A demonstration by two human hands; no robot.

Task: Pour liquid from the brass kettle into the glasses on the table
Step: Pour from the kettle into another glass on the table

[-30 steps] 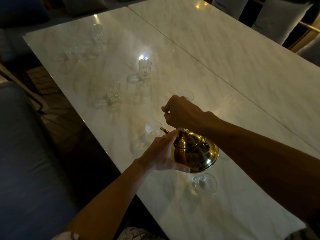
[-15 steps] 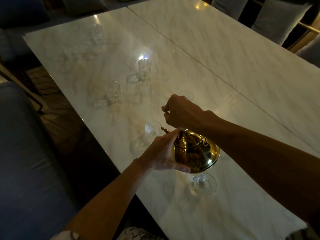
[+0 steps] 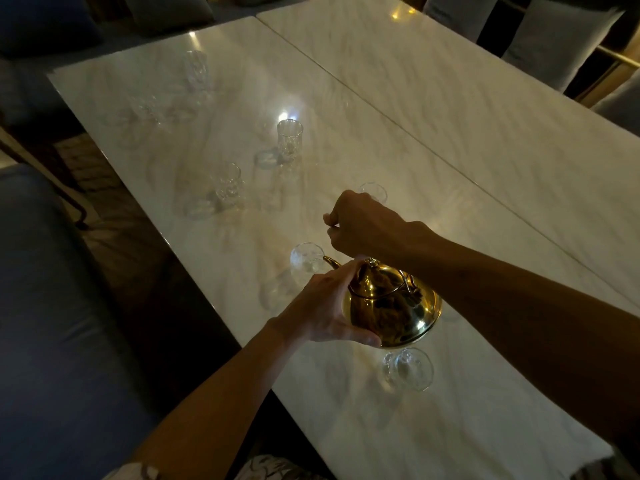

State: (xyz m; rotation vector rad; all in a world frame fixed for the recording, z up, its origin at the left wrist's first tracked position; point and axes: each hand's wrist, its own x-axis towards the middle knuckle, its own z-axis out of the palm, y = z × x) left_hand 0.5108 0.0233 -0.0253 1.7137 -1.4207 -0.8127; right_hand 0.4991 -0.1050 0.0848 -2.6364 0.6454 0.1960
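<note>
The shiny brass kettle (image 3: 394,306) hangs above the marble table (image 3: 450,168), tilted to the left. Its spout tip reaches the rim of a clear stemmed glass (image 3: 304,259). My left hand (image 3: 329,311) cups the kettle's left side. My right hand (image 3: 363,225) is closed above the lid, gripping what seems to be the handle, which the fist hides. Another glass (image 3: 408,368) stands just below the kettle, and one (image 3: 374,191) peeks out behind my right hand. Farther glasses stand at the middle (image 3: 290,138) and left (image 3: 229,183).
More faint glasses (image 3: 197,69) stand at the table's far left end. A seam (image 3: 415,140) splits the two marble slabs. A dark blue sofa (image 3: 52,323) runs along the left edge, and grey cushioned chairs (image 3: 554,39) line the far right.
None beyond a slight shift of the kettle; both hands keep their hold and the spout stays at the same glass.
</note>
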